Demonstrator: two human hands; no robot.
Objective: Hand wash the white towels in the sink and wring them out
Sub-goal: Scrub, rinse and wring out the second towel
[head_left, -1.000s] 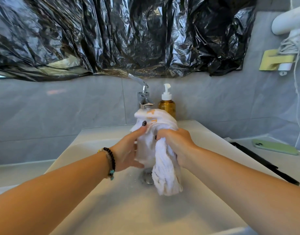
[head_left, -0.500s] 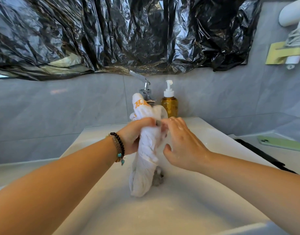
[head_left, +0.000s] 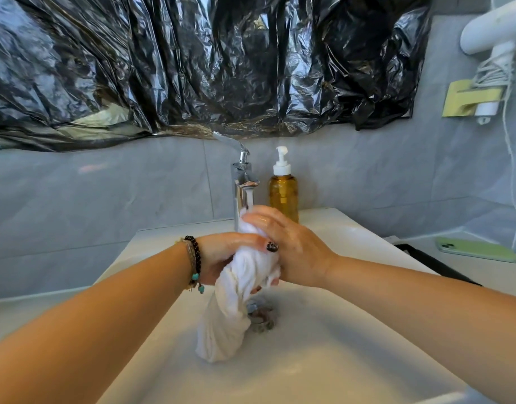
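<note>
Now right hand [head_left: 294, 252] has closed back onto the towel [head_left: 236, 290]; half a second ago it was off. Left hand [head_left: 224, 258] grips it too. Towel is twisted, white, its tail touching the sink [head_left: 323, 360] beside the drain [head_left: 261, 314], under the running faucet [head_left: 243, 182].

The towel [head_left: 230, 304] is plain white, the sink [head_left: 323, 360] cream. An amber soap bottle [head_left: 283, 196] wears a white pump. The phone [head_left: 478, 250] is pale green.

Even daylight is cast throughout; glare is seen on the black plastic sheet [head_left: 192, 62]; edges are bent, perhaps slightly blurred.
</note>
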